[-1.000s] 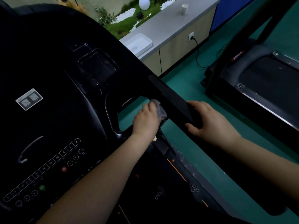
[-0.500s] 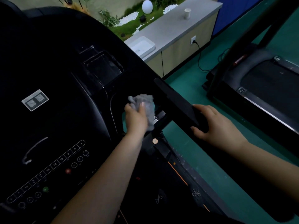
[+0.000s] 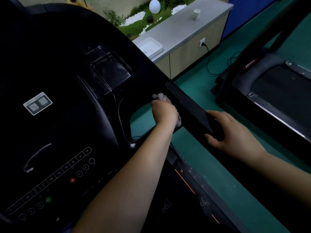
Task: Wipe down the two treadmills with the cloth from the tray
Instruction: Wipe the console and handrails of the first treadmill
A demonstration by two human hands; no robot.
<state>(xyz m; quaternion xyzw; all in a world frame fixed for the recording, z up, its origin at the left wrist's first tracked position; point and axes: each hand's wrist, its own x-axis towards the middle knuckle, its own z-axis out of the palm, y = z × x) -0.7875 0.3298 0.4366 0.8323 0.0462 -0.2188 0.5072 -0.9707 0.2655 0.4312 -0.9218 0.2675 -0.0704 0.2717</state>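
Observation:
The near treadmill's black console fills the left half of the view, its handrail running down to the right. My left hand is closed on a grey cloth and presses it against the inner side of the handrail, where it joins the console. Most of the cloth is hidden under my fingers. My right hand grips the handrail's lower end. A second treadmill stands on the right. The white tray sits on the grey counter.
A grey counter with a white cup stands behind, above a cabinet with a wall socket and cable. Green floor separates the two treadmills. Plants and a white globe lamp lie beyond the counter.
My left hand lifted the cloth off the handrail toward the console opening, then brought it back against the rail's inner side. My right hand kept its grip on the rail end.

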